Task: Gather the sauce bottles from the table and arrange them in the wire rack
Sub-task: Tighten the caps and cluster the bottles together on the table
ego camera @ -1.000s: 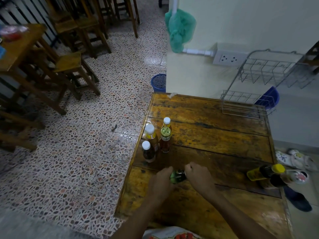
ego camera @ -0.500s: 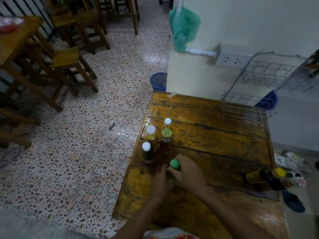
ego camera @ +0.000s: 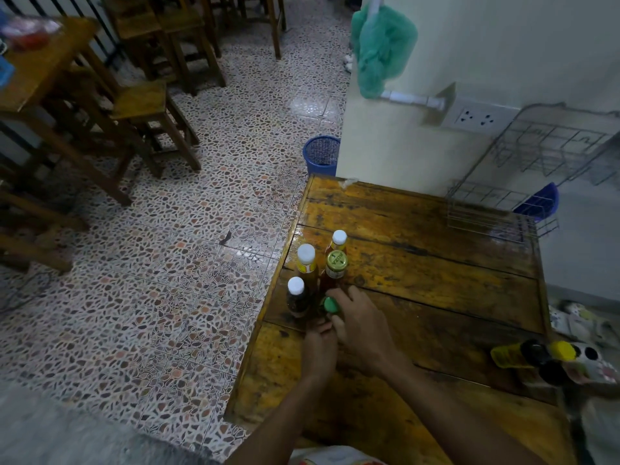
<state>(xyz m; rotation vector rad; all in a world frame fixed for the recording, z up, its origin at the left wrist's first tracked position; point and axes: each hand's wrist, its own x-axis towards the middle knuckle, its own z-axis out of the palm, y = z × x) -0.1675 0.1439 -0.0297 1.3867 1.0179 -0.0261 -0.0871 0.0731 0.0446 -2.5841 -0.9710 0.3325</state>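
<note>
Several sauce bottles stand in a cluster near the left edge of the wooden table [ego camera: 436, 286]: a white-capped amber one [ego camera: 306, 260], a small dark white-capped one [ego camera: 296, 295], a far white-capped one [ego camera: 338, 239] and a gold-lidded red one [ego camera: 335, 268]. A green-capped bottle [ego camera: 330, 305] stands upright beside them. My right hand [ego camera: 360, 325] grips it from the right. My left hand [ego camera: 318, 347] touches its base, fingers curled. A yellow-capped bottle [ego camera: 530, 354] lies on its side at the table's right edge. The wire rack [ego camera: 523, 182] stands empty at the far right corner.
A wall with a power socket [ego camera: 476, 117] and a hanging green net bag [ego camera: 380, 48] rises behind the table. A blue waste basket [ego camera: 322, 154] stands on the tiled floor. Wooden stools [ego camera: 144, 105] and tables fill the left. Slippers [ego camera: 577, 322] lie right of the table.
The green-capped bottle was lying between my hands; it has been stood upright and slid forward against the cluster. Both hands moved forward with it.
</note>
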